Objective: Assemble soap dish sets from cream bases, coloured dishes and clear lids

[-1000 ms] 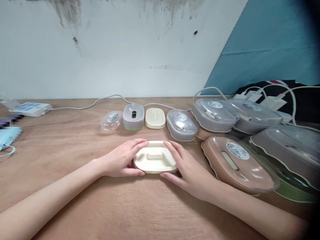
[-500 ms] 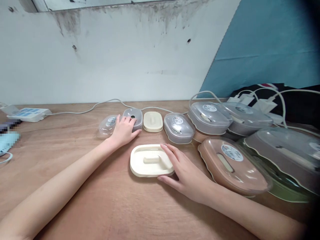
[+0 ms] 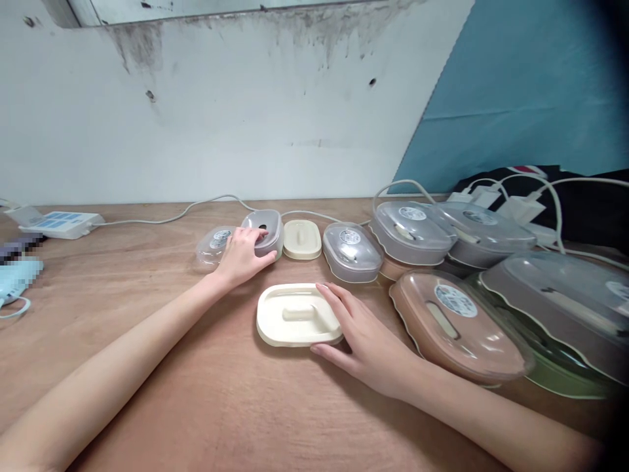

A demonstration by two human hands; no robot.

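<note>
In the head view, your left hand [image 3: 243, 254] lies forward and to the left of your right hand [image 3: 363, 334]. Its fingers drape over the small grey translucent plastic box with a slotted lid [image 3: 269, 226] and its thumb presses the near side, so it grips that box. The box's long axis points away from you, in line with those fingers.

Your right hand lies flat and released on the wooden worktop [image 3: 147, 275], its fingertips touching the right end of the cream rounded-rectangular plastic lid [image 3: 289, 318]. That lid sits just left of the right hand and just short of the left hand, its long axis and raised bar running side to side. A small clear domed plastic lid with a round label [image 3: 211, 244] lies just left of the left hand.
</note>
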